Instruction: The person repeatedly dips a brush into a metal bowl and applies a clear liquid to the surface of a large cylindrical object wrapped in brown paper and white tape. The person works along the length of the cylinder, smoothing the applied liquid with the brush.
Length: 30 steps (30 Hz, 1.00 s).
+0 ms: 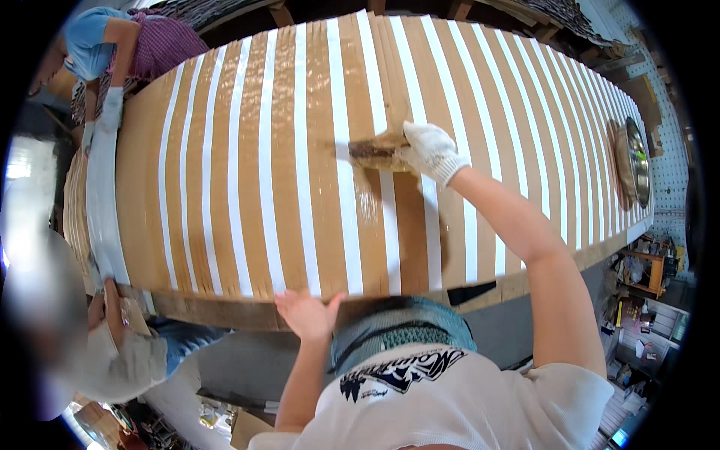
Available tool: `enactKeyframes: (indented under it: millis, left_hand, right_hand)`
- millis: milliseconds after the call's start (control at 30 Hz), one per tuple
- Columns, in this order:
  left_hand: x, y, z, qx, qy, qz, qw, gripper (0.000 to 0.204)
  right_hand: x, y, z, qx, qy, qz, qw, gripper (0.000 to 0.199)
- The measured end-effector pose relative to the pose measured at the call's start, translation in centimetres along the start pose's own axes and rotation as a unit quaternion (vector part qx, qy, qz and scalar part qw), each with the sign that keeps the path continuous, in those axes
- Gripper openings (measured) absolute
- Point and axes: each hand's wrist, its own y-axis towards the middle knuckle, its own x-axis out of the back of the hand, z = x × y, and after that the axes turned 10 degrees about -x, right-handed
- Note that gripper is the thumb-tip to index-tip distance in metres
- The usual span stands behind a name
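In front of me spreads a long layer of overlapping brown sheets (322,225) with white strips along their edges. My right hand (433,152), in a white knit glove, is closed around a wide brush (369,152). The brush's dark end points left and meets the strips near the middle of the layer. Wet shine covers the sheets to the left of the brush and around it. At the near edge, my bare left hand (309,313) rests with its fingers spread, touching the sheets and holding nothing.
A round metal bowl (636,163) sits at the right end of the sheets. At the left end, two co-workers' hands hold a long whitish sheet (103,202). Below the sheets runs the wooden table edge (217,313). Cluttered shelves (645,274) stand at the lower right.
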Motion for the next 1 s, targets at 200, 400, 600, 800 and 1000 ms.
enactKeyframes:
  millis: [200,400,600,800,1000]
  left_hand:
    - [0.3,0.4,-0.2,0.054,0.013,0.090,0.994,0.129]
    - [0.7,0.5,-0.5,0.059,0.010,0.077,0.995,0.129]
    - [0.5,0.4,0.1,0.013,0.009,-0.006,1.000,0.122]
    - [1.2,0.7,-0.3,0.010,0.042,0.044,0.998,0.113]
    - [1.4,0.2,-0.4,0.030,0.030,0.065,0.997,0.121]
  right_hand:
    - [1.5,20.3,0.6,0.025,-0.010,-0.124,0.992,0.034]
    - [2.6,32.7,0.6,-0.013,-0.023,-0.197,0.980,0.033]
    - [1.2,31.2,-1.7,0.018,-0.093,-0.265,0.960,0.025]
    - [-2.6,10.8,-2.2,0.223,0.029,-0.200,0.954,0.028]
    - [-3.8,-14.8,-1.3,0.237,0.019,-0.054,0.970,0.032]
